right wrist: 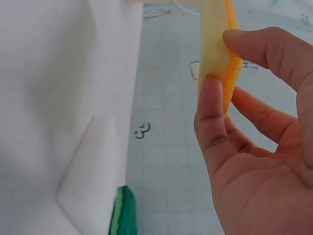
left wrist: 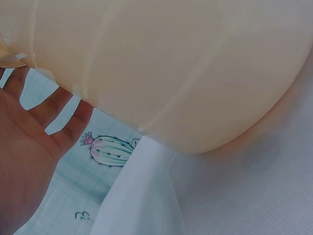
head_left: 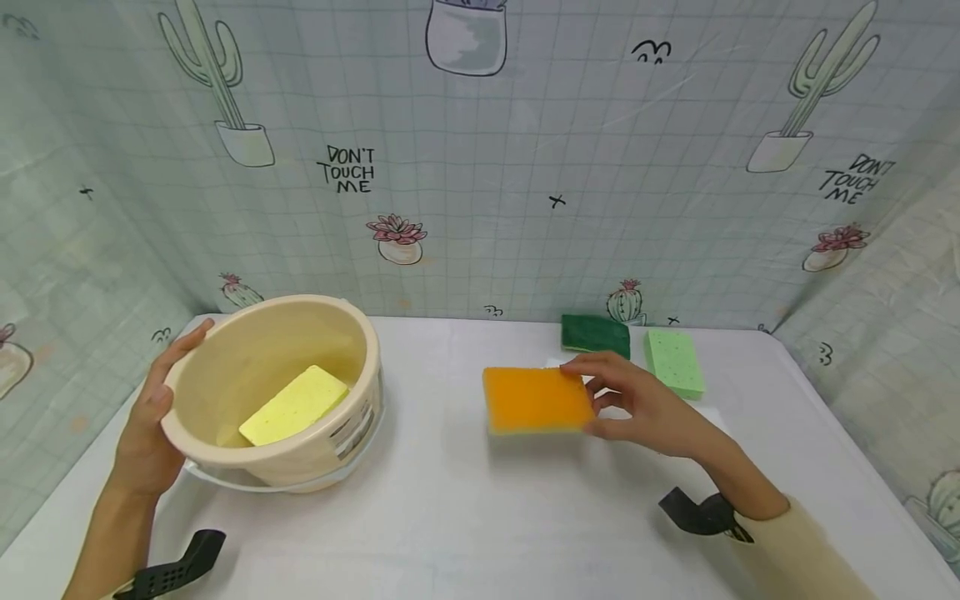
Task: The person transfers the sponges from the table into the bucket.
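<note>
A cream bucket (head_left: 270, 454) stands at the left with its mouth leaning toward me and a yellow sponge (head_left: 296, 407) inside. My left hand (head_left: 150, 433) grips its left side at the rim; the left wrist view has the fingers (left wrist: 78, 120) reaching up against the wall, tips partly hidden. Between thumb and fingers, my right hand (head_left: 637, 404) pinches the right end of an orange sponge (head_left: 536, 400) with a pale yellow layer below. A shadow falls on the table under that sponge. The right wrist view shows it edge-on, thumb on the orange face.
Behind the right hand lie a dark green scouring pad (head_left: 595, 334) and a light green sponge (head_left: 675, 363), near the white table's (head_left: 442, 517) back edge. A printed curtain (head_left: 480, 167) rises behind and at both sides. The bucket's handle (head_left: 300, 486) hangs down in front.
</note>
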A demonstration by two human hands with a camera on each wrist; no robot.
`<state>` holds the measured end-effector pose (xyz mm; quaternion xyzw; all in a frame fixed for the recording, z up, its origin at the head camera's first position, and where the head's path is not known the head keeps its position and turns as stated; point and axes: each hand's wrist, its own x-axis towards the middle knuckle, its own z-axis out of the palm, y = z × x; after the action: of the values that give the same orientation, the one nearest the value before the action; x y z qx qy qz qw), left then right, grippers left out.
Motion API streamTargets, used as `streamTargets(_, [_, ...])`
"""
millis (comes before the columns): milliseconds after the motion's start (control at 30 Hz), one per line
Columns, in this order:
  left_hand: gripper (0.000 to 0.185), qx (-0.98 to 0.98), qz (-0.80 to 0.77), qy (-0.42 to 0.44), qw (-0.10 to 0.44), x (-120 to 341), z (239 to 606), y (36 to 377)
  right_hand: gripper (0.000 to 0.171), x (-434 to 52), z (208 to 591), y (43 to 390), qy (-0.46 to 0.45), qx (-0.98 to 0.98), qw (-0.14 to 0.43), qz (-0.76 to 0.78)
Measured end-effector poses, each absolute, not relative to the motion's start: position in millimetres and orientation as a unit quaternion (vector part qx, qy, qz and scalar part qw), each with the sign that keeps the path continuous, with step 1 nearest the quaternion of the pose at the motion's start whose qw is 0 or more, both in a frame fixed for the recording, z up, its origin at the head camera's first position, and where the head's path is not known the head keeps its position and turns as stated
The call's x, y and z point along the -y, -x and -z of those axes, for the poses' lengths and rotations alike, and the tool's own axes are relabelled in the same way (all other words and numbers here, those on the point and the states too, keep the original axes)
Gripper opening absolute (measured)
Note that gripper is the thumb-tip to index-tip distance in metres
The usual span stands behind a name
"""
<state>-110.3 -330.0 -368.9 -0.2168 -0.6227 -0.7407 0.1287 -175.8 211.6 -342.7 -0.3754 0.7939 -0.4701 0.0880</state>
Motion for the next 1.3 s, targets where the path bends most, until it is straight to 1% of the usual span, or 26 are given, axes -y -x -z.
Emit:
streamTargets(300, [0.057,0.627,0.74,0.203,0.134,329,369,109,0.057,-190,322,182,0.401,-0.775,0.087,0.481])
streamTargets(500, [0.057,0.629,0.738,0.202,0.135,328,369,109,0.057,-178,315,186,0.404,-0.767,0.095,0.489])
streamTargets(933, [0.058,0.635,0.732,0.208,0.131,328,367,111,0.057,-143,298,192,0.437,-0.75,0.081,0.489])
streamTargets(1300, [0.058,0.632,0.735,0.211,0.129,328,368,110,0.057,-112,288,198,0.454,-0.729,0.092,0.504])
